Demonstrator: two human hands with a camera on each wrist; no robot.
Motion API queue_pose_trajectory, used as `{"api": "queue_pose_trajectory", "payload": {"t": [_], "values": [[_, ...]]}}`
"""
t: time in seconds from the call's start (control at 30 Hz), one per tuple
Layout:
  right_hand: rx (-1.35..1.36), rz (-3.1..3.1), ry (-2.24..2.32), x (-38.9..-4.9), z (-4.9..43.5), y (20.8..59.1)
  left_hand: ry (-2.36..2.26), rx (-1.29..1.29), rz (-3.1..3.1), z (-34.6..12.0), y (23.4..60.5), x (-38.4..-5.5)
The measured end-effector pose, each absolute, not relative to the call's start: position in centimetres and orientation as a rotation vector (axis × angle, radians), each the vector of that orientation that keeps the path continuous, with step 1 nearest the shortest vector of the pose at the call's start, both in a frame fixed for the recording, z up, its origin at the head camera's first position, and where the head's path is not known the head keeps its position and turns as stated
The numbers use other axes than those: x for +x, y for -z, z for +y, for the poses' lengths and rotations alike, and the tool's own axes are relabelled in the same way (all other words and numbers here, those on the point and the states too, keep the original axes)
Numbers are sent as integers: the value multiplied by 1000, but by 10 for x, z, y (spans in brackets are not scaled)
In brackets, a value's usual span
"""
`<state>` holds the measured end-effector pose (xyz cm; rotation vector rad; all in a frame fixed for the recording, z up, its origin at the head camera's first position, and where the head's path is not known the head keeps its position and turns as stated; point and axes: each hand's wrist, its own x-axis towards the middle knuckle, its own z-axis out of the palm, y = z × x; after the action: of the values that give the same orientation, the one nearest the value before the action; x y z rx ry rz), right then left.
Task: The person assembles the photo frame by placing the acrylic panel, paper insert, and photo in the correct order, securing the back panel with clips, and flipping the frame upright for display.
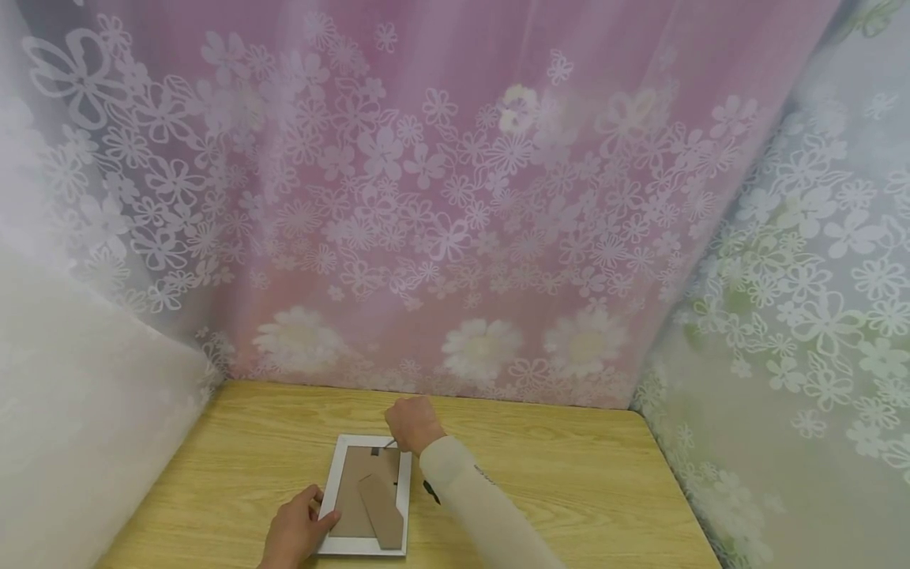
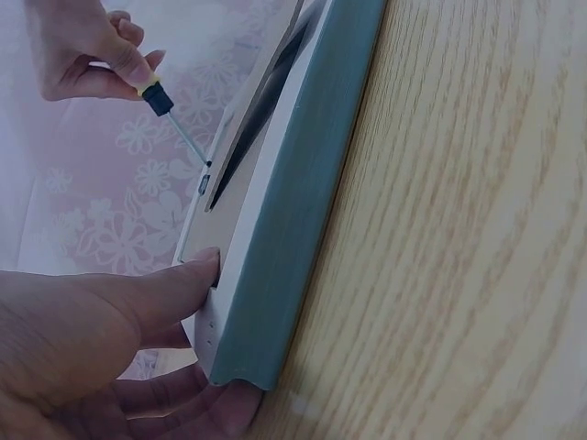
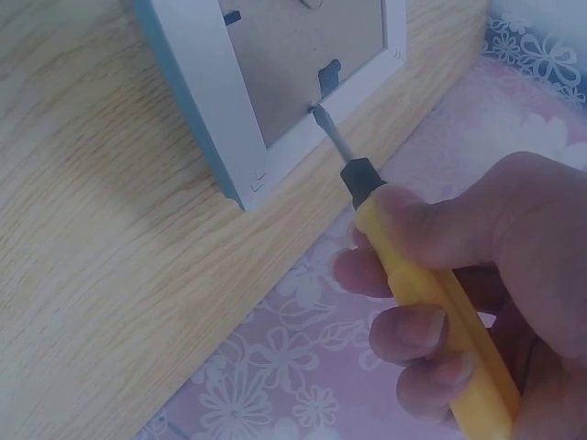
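Observation:
A picture frame (image 1: 361, 545) with a white back rim lies face down on the table. Its brown backing board (image 1: 350, 498) faces up and carries a slanted stand leg (image 1: 384, 514). My left hand (image 1: 293, 528) grips the frame's near left corner, thumb on top and fingers along the outer side. In my right hand (image 1: 415, 425), above the far edge, is a yellow-handled screwdriver (image 3: 429, 291). The metal tip meets the inner edge of the rim, beside a dark metal tab (image 3: 329, 78). Another small dark tab (image 3: 232, 16) sits along the adjoining side.
The wood-grain table (image 1: 554, 474) extends around the frame, widest on the right. Behind it hangs a pink flowered curtain (image 1: 398, 237), with pale flowered sheeting (image 1: 803, 332) on the right and more whitish sheeting (image 1: 92, 379) on the left.

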<state>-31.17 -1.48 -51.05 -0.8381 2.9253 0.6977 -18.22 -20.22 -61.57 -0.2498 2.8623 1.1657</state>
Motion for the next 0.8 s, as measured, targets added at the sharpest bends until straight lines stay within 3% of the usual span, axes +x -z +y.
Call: {"api": "queue_pose_trajectory", "payload": {"t": [0.8], "values": [[-818, 2884, -705, -314, -21, 514, -1161, -253, 2855, -203, 617, -184]]}}
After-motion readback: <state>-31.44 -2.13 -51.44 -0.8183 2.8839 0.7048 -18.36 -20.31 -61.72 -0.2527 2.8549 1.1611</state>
